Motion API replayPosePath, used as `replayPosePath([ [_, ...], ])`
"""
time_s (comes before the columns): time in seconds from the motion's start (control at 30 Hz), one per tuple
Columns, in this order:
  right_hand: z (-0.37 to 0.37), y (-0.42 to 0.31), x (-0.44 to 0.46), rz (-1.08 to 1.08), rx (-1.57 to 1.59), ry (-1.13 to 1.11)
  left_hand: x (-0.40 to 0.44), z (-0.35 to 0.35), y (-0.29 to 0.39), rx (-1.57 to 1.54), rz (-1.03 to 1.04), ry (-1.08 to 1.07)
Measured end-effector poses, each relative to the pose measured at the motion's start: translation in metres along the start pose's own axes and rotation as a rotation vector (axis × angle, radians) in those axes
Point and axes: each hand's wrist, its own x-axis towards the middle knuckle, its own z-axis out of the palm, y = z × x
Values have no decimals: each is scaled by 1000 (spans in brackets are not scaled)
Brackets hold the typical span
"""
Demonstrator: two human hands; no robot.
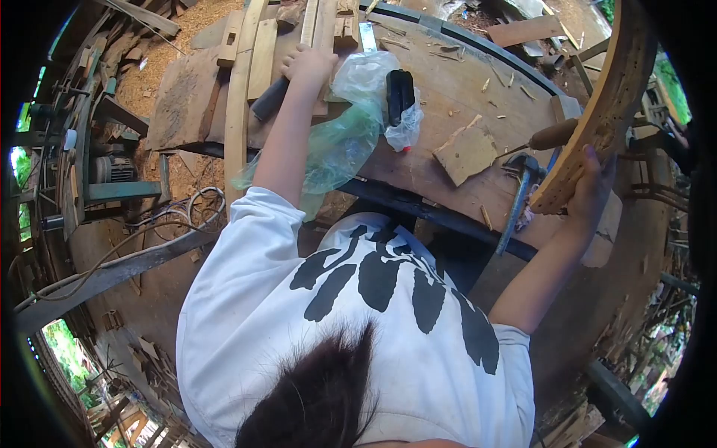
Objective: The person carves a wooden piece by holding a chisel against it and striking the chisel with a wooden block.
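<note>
The right hand (592, 187) is closed on a curved board (597, 112) beside a clamp (515, 198); the left (310, 66) bends over wood strips (321, 33) near a dark cylinder (270, 99), its hold unclear.

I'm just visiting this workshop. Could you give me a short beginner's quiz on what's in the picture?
1. Which hand is holding the curved wooden piece?

2. True or false: the greenish plastic bag lies to the left of the metal clamp.

3. What is the left hand over?
a) a coil of cable
b) wooden strips
c) an electric motor

Key:
1. The right hand
2. True
3. b
</note>
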Motion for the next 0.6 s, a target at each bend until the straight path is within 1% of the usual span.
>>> replayPosePath([
  [0.07,-3,1,-1,9,-12,13,2,6,-1,-24,40,-17],
  [0.13,-5,3,2,26,-54,23,-3,1,-4,-111,126,-13],
  [0.27,3,-1,3,30,-17,40,7,5,-8,-167,117,69],
  [0.33,5,-5,2,-5,-1,-25,5,-2,-9,-335,82,90],
  [0.37,6,-7,2,-3,-3,-23,4,-5,-12,-335,84,87],
  [0.43,9,-9,0,-17,-12,-21,-13,-36,-18,-407,148,297],
  [0.47,8,-9,0,-15,-13,-26,-15,-51,-27,-378,226,366],
  [0.53,8,-7,1,2,-6,-22,-17,-79,-48,-371,186,331],
  [0.6,7,-3,2,-7,16,-31,-20,-90,-76,-365,149,300],
])
